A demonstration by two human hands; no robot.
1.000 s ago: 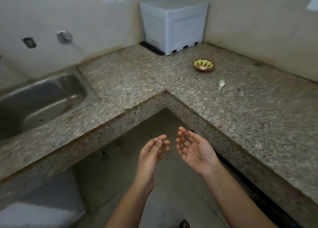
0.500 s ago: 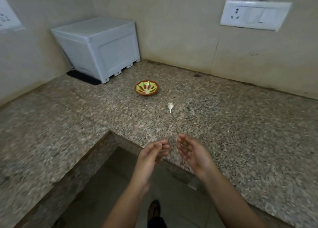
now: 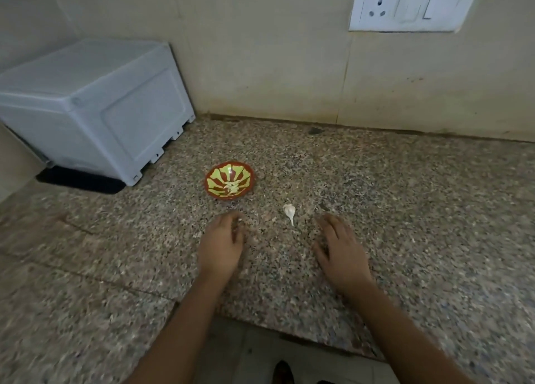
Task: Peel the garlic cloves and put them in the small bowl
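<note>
Garlic clove (image 3: 289, 212), white, lies on the counter (image 3: 405, 210) with its thin tail toward 6 o'clock. Neither grip touches it.
- Left grip (image 3: 221, 244): at the clove's 8 o'clock, fingers loosely bent, nothing seen in it.
- Right grip (image 3: 338, 250): at its 4 o'clock, palm down, released.

Small bowl (image 3: 212, 179) sits at the clove's 10 o'clock, with pale pieces (image 3: 231, 187) inside.

On the speckled granite countertop (image 3: 405, 210) a small white garlic clove (image 3: 289, 211) lies between two palm-down hands, the left hand (image 3: 221, 246) loosely bent, the right hand (image 3: 338, 250) spread; beyond, a small red-and-yellow striped bowl (image 3: 207, 181) holds pale peeled cloves (image 3: 231, 187)
</note>
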